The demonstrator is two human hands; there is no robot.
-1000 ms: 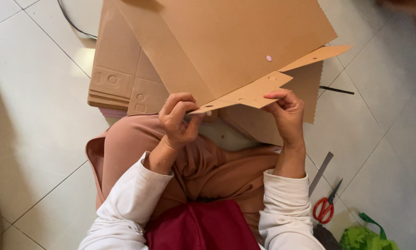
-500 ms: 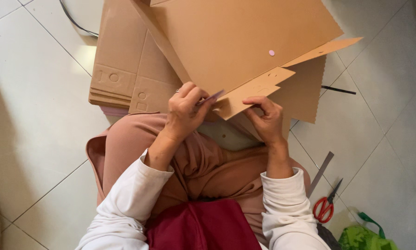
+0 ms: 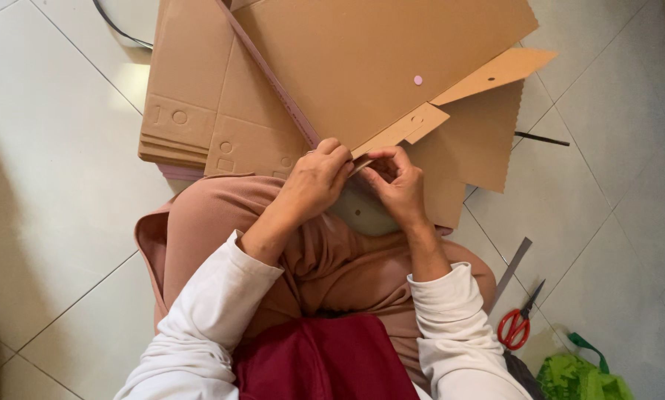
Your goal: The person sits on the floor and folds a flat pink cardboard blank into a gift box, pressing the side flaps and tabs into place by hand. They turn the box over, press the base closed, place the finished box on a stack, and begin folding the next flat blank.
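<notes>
Both my hands had come closer together since half a second before, meeting at the near edge of the big cardboard sheet (image 3: 362, 59) that leaned over my knees. My left hand (image 3: 314, 181) was closed with its fingers (image 3: 338, 159) pinching the lower corner of the sheet, and my right hand (image 3: 399, 181) was curled shut on the narrow cardboard strip (image 3: 403, 127) that stuck out there. The sheet rested partly on the stack of cardboard (image 3: 191, 118) on the floor (image 3: 51, 148) in front of me. I judged the thin strip could tear or bend if I pulled it too hard, because I held it only at its end. The big sheet could also slide off my knees, since only two fingers kept it. The scissors (image 3: 517, 326) lay on the floor at my right side, well apart.
</notes>
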